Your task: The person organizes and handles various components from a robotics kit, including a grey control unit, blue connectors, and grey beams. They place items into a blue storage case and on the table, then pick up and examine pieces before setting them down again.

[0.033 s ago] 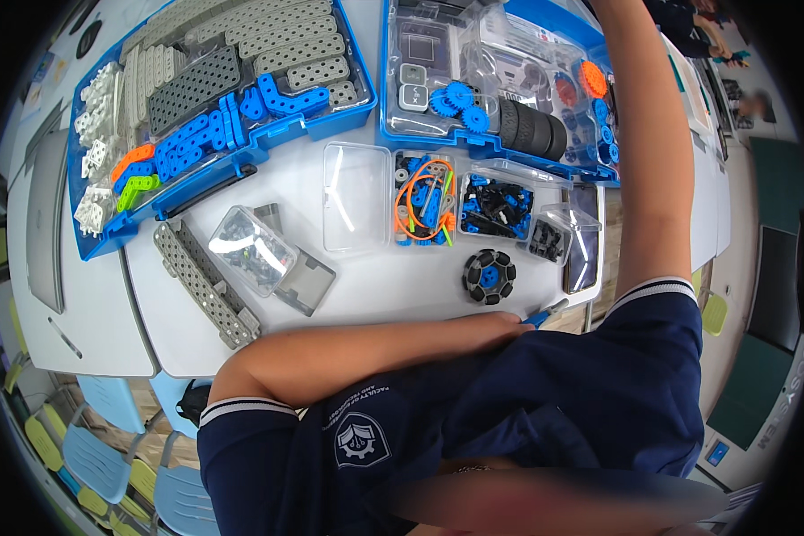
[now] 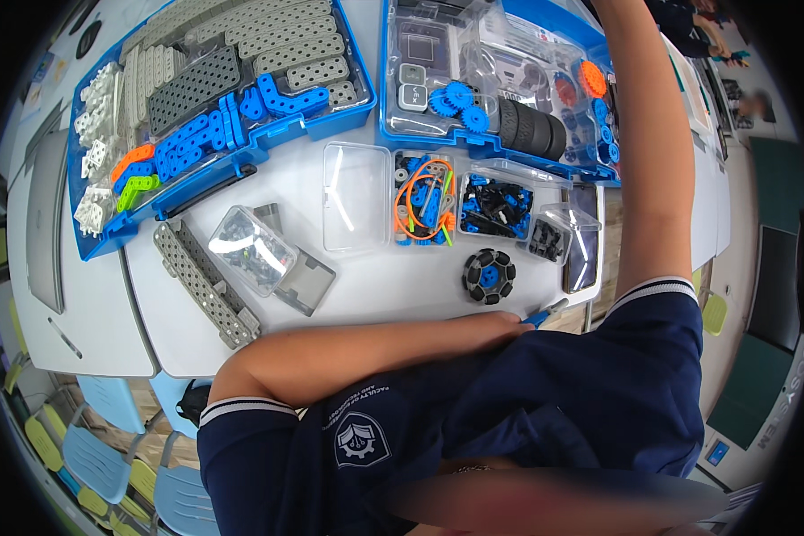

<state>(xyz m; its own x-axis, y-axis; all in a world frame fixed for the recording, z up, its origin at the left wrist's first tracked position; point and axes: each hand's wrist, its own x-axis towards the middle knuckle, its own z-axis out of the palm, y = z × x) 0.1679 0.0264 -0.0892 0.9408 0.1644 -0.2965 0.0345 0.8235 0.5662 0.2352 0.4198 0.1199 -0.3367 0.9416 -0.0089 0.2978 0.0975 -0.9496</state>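
My left forearm lies across the near table edge, close to my body. My left hand (image 2: 507, 323) is closed around a small blue thing with a grey end (image 2: 541, 317); most of its fingers are hidden, and the exact kind of tool does not show. Just beyond that hand, a black-rollered omni wheel with a blue hub (image 2: 489, 276) rests on the white table (image 2: 375, 299). My right arm (image 2: 657, 179) stretches far forward along the right side, and its hand lies beyond the top edge of the picture.
Blue kit trays hold grey beams (image 2: 286, 43), blue gears (image 2: 458, 94) and black tyres (image 2: 531, 131). Nearer are small clear boxes of connectors (image 2: 496, 205) and coloured parts (image 2: 424, 201), a phone (image 2: 582, 255), a closed box (image 2: 253, 250) and a long grey beam assembly (image 2: 205, 284).
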